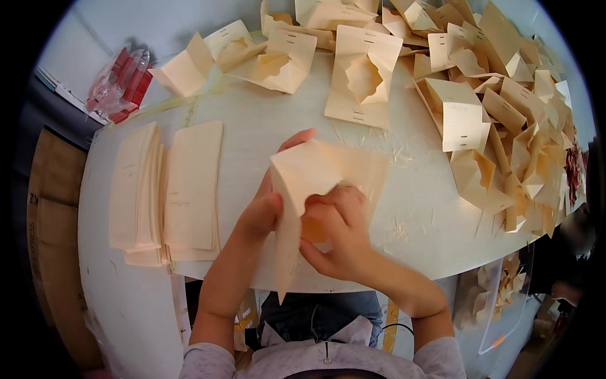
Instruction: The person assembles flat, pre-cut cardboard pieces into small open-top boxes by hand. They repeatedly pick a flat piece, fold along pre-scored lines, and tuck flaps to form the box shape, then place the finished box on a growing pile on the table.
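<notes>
Above the table's near edge I hold a cream paper folder (308, 165), partly folded, with a wavy-edged cutout in its middle. My left hand (268, 205) grips the folder's left side, thumb in front and fingers behind. At the cutout, my right hand (341, 230) has its fingers curled against the paper's edge, the thumb below them. A flat part of the sheet spreads out behind my right fingers. Two stacks of flat cream folders, a left stack (134, 189) and a right stack (192, 183), lie left of my hands.
A large heap of folded cream folders (499, 114) covers the table's right and far sides. One opened folder (363, 79) lies ahead of my hands. Paper shreds (399, 228) dot the white table (284, 114). Red items in clear plastic (120, 85) sit far left; a cardboard box (57, 221) stands left.
</notes>
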A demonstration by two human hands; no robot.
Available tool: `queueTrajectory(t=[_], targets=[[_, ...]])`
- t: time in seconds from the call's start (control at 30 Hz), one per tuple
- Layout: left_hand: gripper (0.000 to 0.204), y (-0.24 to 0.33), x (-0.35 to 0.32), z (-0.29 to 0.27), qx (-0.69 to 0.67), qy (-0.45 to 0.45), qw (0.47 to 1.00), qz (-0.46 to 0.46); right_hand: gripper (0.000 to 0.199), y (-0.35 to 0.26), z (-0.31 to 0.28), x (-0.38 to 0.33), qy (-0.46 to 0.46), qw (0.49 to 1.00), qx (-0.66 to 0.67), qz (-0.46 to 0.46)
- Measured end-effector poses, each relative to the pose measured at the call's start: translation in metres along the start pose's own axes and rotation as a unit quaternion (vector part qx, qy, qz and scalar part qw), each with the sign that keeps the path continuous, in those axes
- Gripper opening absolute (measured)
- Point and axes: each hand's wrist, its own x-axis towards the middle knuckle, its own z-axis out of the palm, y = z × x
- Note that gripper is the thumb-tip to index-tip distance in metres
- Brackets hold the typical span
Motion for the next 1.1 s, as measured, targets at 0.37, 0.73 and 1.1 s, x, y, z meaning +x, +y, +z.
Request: queueTrajectory(t=[0.37,0.73,1.1], targets=[[0.086,0.014,-0.002,-0.042,-0.22,0.021,0.974,0.051,0.037,0.006,-0.021,-0.006,0.134,0.989,-0.003,-0.062],[0.067,0.011,0.002,-0.05,-0.329,-0.024,0.944,-0.006,0.039,0.015,-0.023,-0.001,0.158,0.972,-0.141,-0.103],[0.091,0.009,0.003,-0.01,-0.057,0.032,0.996,0.061,0.061,0.023,-0.026,0.007,0.114,0.98,0.044,0.158]])
